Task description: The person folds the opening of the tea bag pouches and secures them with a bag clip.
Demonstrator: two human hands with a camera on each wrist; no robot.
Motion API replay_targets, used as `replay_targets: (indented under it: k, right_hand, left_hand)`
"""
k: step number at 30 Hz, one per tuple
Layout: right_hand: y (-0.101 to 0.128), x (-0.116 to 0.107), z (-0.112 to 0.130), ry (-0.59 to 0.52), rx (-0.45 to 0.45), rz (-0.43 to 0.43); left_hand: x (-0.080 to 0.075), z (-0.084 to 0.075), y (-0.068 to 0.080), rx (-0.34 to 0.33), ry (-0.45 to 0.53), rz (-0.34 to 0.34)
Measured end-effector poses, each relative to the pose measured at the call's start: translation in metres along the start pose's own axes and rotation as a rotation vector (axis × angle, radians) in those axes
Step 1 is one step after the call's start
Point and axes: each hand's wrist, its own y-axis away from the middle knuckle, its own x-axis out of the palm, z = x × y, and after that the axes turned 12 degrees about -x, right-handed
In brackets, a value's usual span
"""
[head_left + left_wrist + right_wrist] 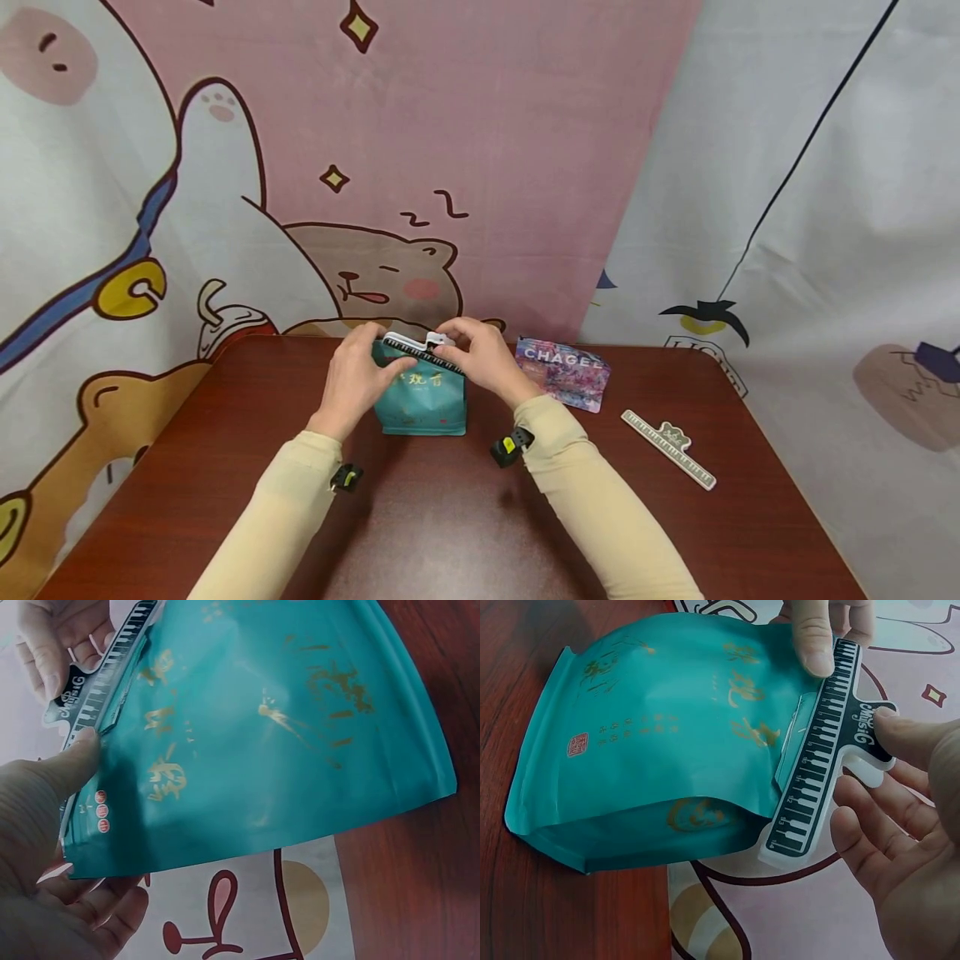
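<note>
A teal bag [422, 411] with gold lettering stands upright near the back of the table. Across its folded top lies a long clip [815, 750] with a black-and-white piano-key pattern and the word "Music" on its handle. My left hand [349, 377] pinches the bag's top edge at one end of the clip, thumb in front and fingers behind. My right hand [486, 354] grips the clip's handle between thumb and fingers, as the right wrist view shows. Whether the clip's jaws press fully on the bag cannot be told.
A flat purple-pink packet [564, 373] marked "CHAGEE" lies to the right of the bag. Farther right on the brown table [442, 533] rests a second, pale long clip [670, 448]. A cartoon-printed cloth [525, 167] hangs behind the table's back edge.
</note>
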Motion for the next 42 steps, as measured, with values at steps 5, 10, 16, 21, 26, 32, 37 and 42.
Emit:
replay_targets:
  k: [5,10,16,21,26,32,37,42]
  right_hand:
    - [0.003,-0.003,0.000,-0.001,0.006,0.015]
    - [0.007,-0.007,0.000,0.009,0.009,0.035]
    - [0.013,-0.014,0.001,0.017,-0.051,0.020]
    - [0.020,-0.021,-0.002,0.030,-0.054,0.012]
    - [0.029,-0.029,-0.006,0.031,-0.028,0.008]
    - [0.041,-0.038,-0.009,0.055,0.001,-0.004]
    - [0.054,-0.042,-0.010,0.050,0.022,-0.027]
    - [0.068,-0.045,-0.012,0.088,0.044,-0.049]
  left_hand:
    - [-0.003,-0.003,0.001,0.000,-0.003,0.020]
    - [-0.004,-0.006,0.002,0.015,-0.013,0.029]
    - [-0.006,-0.010,0.004,0.061,-0.029,-0.006]
    - [-0.005,-0.015,0.006,0.107,-0.032,-0.033]
    - [-0.005,-0.021,0.008,0.146,-0.026,-0.055]
    - [-0.005,-0.027,0.010,0.194,-0.009,-0.095]
    - [-0.004,-0.031,0.010,0.240,-0.007,-0.131]
    - [-0.001,-0.036,0.011,0.287,0.001,-0.134]
